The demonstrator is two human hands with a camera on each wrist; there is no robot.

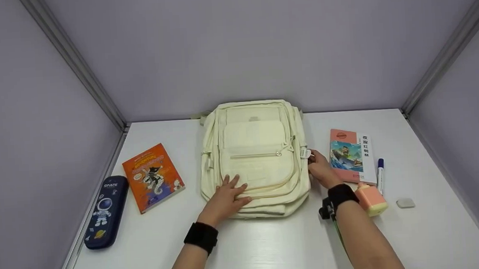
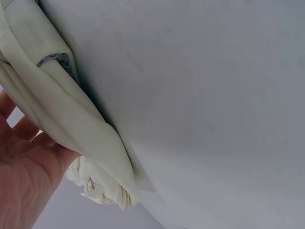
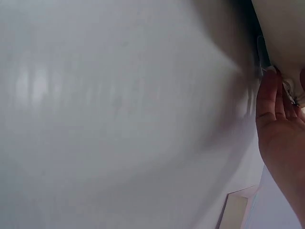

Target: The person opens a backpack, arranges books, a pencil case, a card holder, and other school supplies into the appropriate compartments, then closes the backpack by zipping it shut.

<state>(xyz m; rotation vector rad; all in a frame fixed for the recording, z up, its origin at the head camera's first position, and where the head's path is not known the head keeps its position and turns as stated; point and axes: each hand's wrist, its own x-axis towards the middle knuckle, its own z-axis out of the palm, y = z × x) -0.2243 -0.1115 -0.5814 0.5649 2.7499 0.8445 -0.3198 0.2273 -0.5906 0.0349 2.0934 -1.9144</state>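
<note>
A cream backpack [image 1: 255, 150] lies flat in the middle of the white table [image 1: 271, 249], front side up. My left hand [image 1: 230, 192] rests flat on its lower front pocket with straight fingers. In the left wrist view my left hand's palm [image 2: 24, 176] shows under the backpack's fabric edge [image 2: 62, 119]. My right hand [image 1: 315, 162] is at the backpack's right side and pinches a small white tab [image 1: 305, 153] there. In the right wrist view my right hand's fingertips [image 3: 272, 102] touch the backpack's edge [image 3: 281, 28].
An orange book [image 1: 152, 177] and a navy pencil case [image 1: 105, 211] lie left of the backpack. On the right lie a pink book [image 1: 351, 154], a blue-capped marker [image 1: 380, 175], a peach block [image 1: 371, 200] and a grey eraser [image 1: 405, 202]. Grey walls enclose three sides.
</note>
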